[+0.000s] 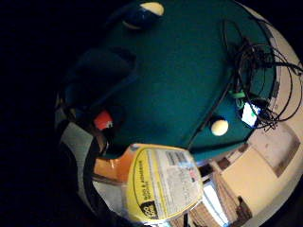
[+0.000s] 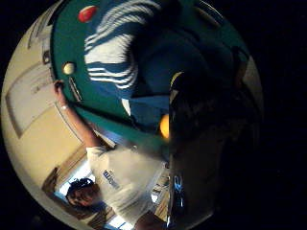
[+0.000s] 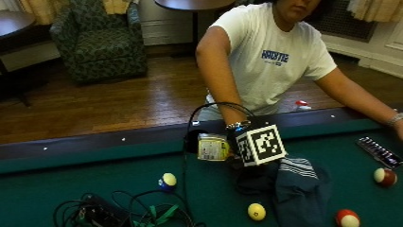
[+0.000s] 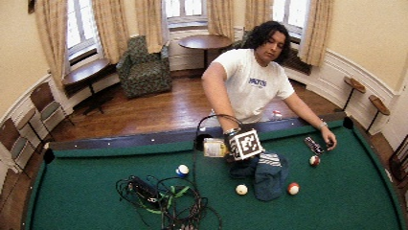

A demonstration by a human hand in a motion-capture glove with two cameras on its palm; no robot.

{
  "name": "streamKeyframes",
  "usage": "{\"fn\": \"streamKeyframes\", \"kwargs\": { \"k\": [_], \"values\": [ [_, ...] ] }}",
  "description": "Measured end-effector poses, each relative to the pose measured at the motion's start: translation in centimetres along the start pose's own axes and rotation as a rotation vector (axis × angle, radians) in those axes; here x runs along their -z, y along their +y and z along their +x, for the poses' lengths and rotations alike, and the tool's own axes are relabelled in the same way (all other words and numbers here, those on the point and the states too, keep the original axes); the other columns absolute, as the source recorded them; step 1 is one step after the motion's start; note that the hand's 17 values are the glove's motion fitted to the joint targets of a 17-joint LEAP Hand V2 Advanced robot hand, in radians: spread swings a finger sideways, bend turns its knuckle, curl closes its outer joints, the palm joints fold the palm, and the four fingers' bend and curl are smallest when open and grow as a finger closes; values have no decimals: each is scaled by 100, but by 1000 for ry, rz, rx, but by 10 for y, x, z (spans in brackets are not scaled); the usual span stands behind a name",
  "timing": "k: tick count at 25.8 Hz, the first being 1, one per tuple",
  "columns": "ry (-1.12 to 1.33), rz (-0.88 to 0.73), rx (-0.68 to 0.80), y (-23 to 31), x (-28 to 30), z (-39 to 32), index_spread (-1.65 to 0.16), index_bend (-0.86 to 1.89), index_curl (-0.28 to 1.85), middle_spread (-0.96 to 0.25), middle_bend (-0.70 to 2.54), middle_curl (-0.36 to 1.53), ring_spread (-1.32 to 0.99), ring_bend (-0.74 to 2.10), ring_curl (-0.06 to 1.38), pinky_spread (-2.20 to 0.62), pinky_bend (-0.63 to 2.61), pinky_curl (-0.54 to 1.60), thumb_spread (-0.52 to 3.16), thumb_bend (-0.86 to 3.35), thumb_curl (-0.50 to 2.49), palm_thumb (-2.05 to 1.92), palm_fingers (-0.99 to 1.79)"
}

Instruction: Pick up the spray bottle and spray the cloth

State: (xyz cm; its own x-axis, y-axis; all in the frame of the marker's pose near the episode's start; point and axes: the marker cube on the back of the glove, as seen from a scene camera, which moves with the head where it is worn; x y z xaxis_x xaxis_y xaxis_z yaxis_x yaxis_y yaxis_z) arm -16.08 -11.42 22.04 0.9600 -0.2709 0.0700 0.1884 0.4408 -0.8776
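Pick-up looks done: right hand (image 3: pixel 242 146) wrapped round spray bottle (image 3: pixel 213 147), held above table (image 3: pixel 75 189), beside cloth (image 3: pixel 296 184) (striped, bunched). Next: aim nozzle at cloth, squeeze trigger.

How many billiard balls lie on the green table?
4: a blue-and-white ball near the cables, a cream ball beside the striped cloth, and two red-and-white balls beyond it. The cloth may hide others.
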Motion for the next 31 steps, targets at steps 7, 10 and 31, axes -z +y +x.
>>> {"fn": "streamKeyframes", "kwargs": {
  "k": [7, 10, 31],
  "values": [
    [37, -85, -33, -5, -20, -1, -26, 38, 62, -21, 60, 57, -20, 73, 49, -32, 47, 44, 32, -3, 83, 91, 135],
    [28, -78, -31, -6, -19, -1, -27, 37, 62, -21, 60, 57, -20, 73, 49, -32, 47, 44, 32, -3, 84, 92, 135],
    [-830, 418, 432, 53, 151, -71, -27, 35, 63, -21, 59, 57, -20, 73, 49, -32, 47, 43, 34, -3, 85, 92, 136]
  ]
}}
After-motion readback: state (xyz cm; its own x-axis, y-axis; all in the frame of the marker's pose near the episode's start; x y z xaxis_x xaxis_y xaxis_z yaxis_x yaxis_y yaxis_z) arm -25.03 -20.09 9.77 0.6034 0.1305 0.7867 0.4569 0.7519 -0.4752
